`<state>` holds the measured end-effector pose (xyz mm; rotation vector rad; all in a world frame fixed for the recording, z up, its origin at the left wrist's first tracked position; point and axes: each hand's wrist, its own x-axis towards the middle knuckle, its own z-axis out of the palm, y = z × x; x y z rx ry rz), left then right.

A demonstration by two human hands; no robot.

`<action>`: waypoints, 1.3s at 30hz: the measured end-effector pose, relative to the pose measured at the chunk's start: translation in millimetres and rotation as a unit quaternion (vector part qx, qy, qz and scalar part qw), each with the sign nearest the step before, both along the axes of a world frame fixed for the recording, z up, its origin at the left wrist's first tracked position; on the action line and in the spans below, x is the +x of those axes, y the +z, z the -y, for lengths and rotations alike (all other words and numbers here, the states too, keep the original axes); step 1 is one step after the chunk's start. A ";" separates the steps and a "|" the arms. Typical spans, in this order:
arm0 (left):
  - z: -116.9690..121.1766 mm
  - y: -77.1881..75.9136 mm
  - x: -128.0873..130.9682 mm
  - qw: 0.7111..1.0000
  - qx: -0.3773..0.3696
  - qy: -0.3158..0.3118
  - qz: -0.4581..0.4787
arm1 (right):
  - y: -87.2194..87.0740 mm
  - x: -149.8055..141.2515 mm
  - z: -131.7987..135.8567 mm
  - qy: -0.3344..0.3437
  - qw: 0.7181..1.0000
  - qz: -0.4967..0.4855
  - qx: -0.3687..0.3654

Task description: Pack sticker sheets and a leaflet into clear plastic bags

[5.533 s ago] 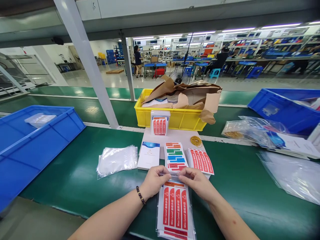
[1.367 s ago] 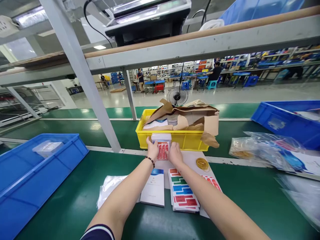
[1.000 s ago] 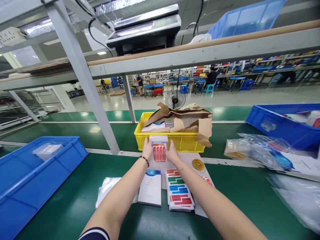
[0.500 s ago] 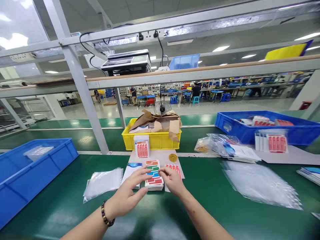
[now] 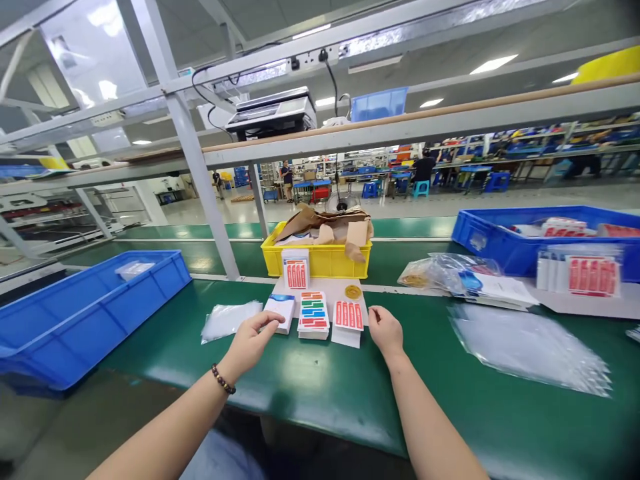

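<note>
My left hand (image 5: 253, 341), wearing a bead bracelet, reaches over the near edge of a stack of blue-and-white booklets (image 5: 281, 308). Its fingers are stretched forward, the thumb close below the index finger, and nothing shows in them. To the right stands a stack of cards with orange, green, blue and red stickers (image 5: 314, 313). Beside that, sheets of red stickers (image 5: 349, 315) lie over white paper. My right hand (image 5: 386, 331) is closed just right of these sheets, fingers curled; whether it holds anything is hidden. Clear plastic bags (image 5: 229, 320) lie left of the booklets.
A yellow bin (image 5: 320, 261) with brown paper stands behind, a filled bag (image 5: 296, 270) leaning on it. Yellow rubber bands (image 5: 353, 291) lie nearby. Blue bins stand left (image 5: 165, 267) and right (image 5: 470, 233). More clear bags (image 5: 530, 350) lie right. A shelf post (image 5: 205, 180) rises behind.
My left hand has drawn back from over the coloured stickers to the booklets. My right hand has moved right, off the card stacks, which now show more fully. The view has shifted.
</note>
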<state>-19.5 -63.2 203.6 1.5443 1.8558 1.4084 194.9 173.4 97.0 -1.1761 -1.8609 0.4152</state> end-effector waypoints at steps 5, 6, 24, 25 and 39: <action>10.0 -32.7 -63.5 0.990 -0.006 0.139 0.039 | -2.0 -4.1 -4.6 0.016 0.999 0.044 -0.021; 10.0 -38.5 -76.1 0.985 -0.010 0.171 0.036 | -1.8 -4.6 -5.4 0.022 0.998 0.051 -0.028; -43.4 -83.2 -192.9 0.910 -0.360 0.154 -0.133 | 15.4 -15.8 6.9 -0.116 0.990 0.047 -0.066; -42.7 -79.7 -189.4 0.915 -0.351 0.145 -0.138 | 18.7 -20.0 12.3 -0.119 0.991 0.032 -0.054; -76.3 -81.0 -29.8 0.971 -0.215 -0.102 0.002 | -0.2 -117.2 86.1 0.316 0.928 0.083 -0.176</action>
